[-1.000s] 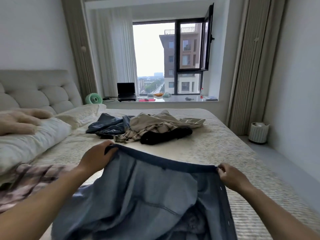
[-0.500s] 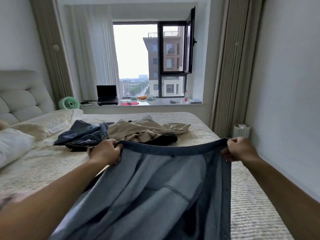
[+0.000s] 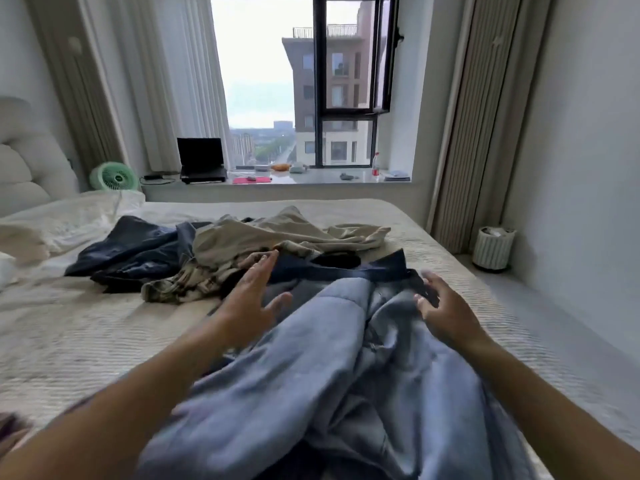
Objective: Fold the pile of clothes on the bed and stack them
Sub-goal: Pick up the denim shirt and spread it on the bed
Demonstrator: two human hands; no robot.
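A light blue garment [image 3: 332, 368] with a dark blue waistband [image 3: 346, 271] lies rumpled on the bed [image 3: 86, 334] in front of me. My left hand [image 3: 251, 299] hovers over its left side with fingers spread, holding nothing. My right hand [image 3: 446, 306] is open too, fingers loosely bent just above the cloth near the waistband's right end. Beyond them lies a pile: a beige garment [image 3: 270, 237], a dark navy one [image 3: 138, 247], a plaid piece [image 3: 180, 285] and a black one [image 3: 339, 259].
A pillow and white bedding [image 3: 69, 220] lie at the left by the padded headboard [image 3: 27, 168]. On the window sill stand a laptop [image 3: 201, 161] and a green fan [image 3: 112, 176]. A small white bin [image 3: 493, 247] sits on the floor right of the bed.
Both hands have let go of the dark waistband they held stretched up. The blue garment has dropped onto the bed, its waistband end toward the pile. The camera view has shifted.
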